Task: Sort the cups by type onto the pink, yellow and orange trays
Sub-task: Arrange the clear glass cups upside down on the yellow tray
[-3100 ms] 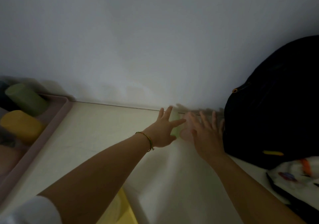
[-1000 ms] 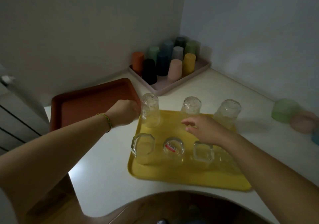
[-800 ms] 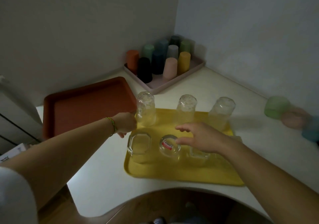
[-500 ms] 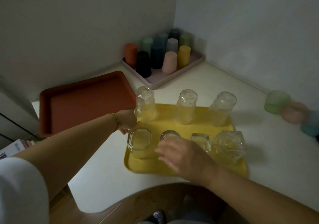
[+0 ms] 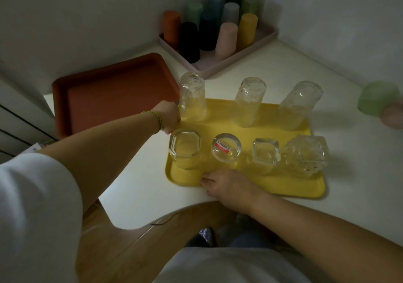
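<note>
Fingers of left hand and right hand clench the rim of the yellow tray; upturned glass cups stand just beyond them. Shift it level and slowly, lest tall ones topple.

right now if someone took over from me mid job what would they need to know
Left hand grips the yellow tray at its far left corner; right hand grips its near rim.
Yellow tray: seven glasses, all upside down, three tall behind, four short in front.
Pink tray, in the corner: the coloured plastic cups.
Orange tray: nothing on it.
Done: glasses sorted, plastic cups on pink.
Left: a green cup and a pink cup sit loose on the counter at far right, blurred; they need a tray, perhaps the orange one.
</note>
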